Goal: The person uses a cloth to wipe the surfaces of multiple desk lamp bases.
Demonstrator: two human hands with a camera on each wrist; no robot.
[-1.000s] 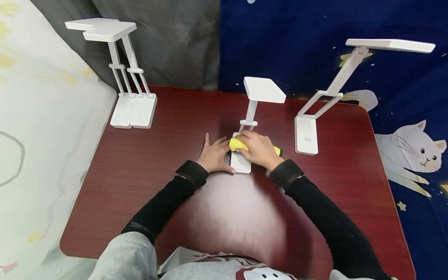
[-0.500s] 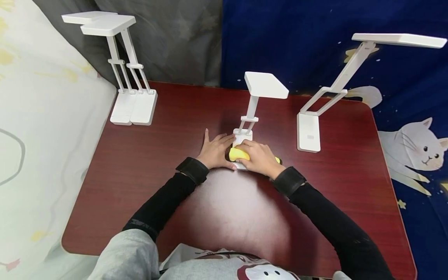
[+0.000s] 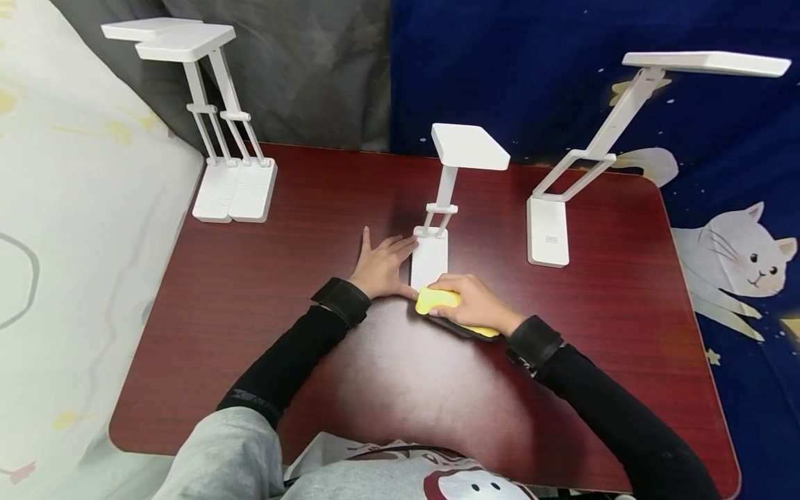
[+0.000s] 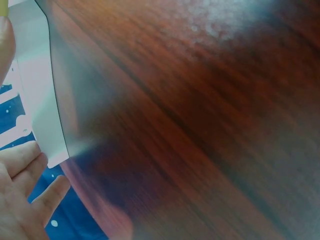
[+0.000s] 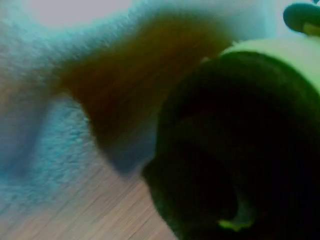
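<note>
A white desk lamp (image 3: 430, 260) with a folding arm stands unfolded in front of the person, its flat base on the table. Beside the base's left edge lies the left hand (image 3: 382, 269), its fingers spread and straight, with fingertips at the base's side. In the left wrist view, the fingers (image 4: 22, 167) touch the end of the lamp base (image 4: 42, 90). The right hand (image 3: 476, 305) grips a yellow sponge-like block (image 3: 436, 300) with a dark underside, at the near end of the base. The right wrist view is dark and blurred, showing mostly the block's dark underside (image 5: 240, 145).
Two similar white lamps (image 3: 234, 191) stand side by side at the table's back left. Another white lamp (image 3: 548, 232) stands at the right, its head raised high. The reddish-brown table (image 3: 300, 389) meets grey and blue curtains (image 3: 325, 83) behind.
The right hand has drawn the yellow block along the lamp base toward the person, from the base's far part to its near end. The left hand has stayed beside the base.
</note>
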